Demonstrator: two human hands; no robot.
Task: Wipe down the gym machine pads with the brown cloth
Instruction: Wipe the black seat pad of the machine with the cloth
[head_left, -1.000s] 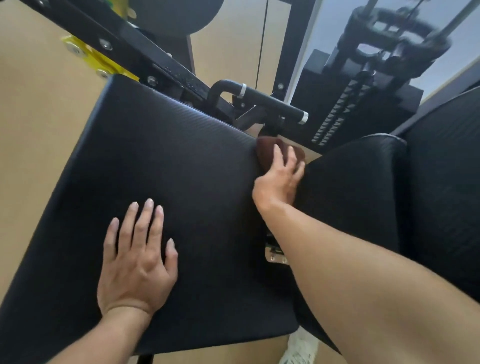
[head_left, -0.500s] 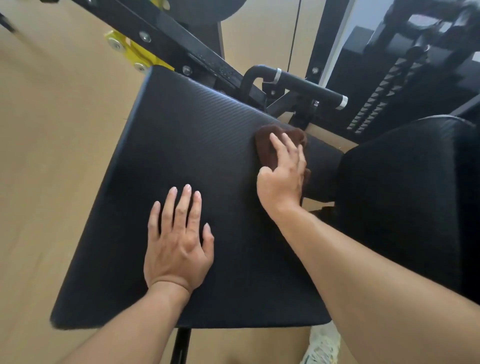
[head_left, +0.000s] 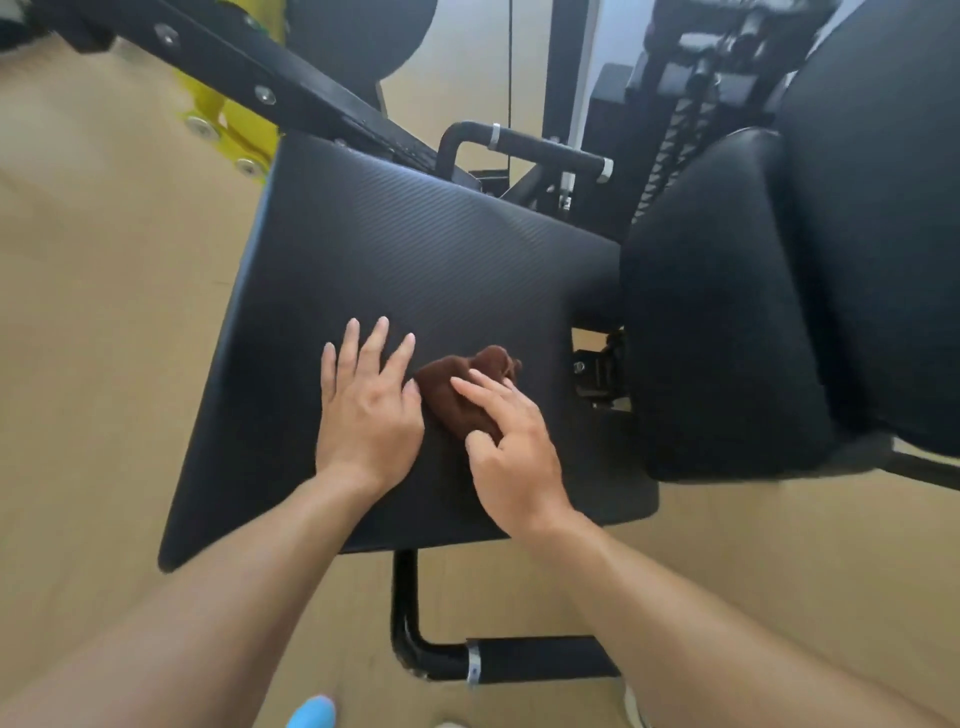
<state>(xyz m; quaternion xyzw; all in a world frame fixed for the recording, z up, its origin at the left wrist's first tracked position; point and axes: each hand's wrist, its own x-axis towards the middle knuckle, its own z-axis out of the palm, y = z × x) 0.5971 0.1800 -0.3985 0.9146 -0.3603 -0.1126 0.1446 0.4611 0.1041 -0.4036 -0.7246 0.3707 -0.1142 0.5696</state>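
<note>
The wide black seat pad fills the middle of the head view. A bunched brown cloth lies on its near half. My right hand holds the cloth, fingers laid over it and the thumb closing in from the near side. My left hand rests flat on the pad just left of the cloth, fingers spread, its edge touching the cloth. A second, thicker black pad stands to the right, and a taller black pad rises behind it.
A black handle bar sticks out behind the seat pad; another runs below its front edge. A black frame beam with a yellow bracket crosses the upper left. A tan floor surrounds the machine. A blue shoe tip shows at the bottom.
My right hand has dragged the cloth from the pad's far right corner back toward me, next to my left hand. The cloth is now bunched. My left hand has stayed flat on the pad.
</note>
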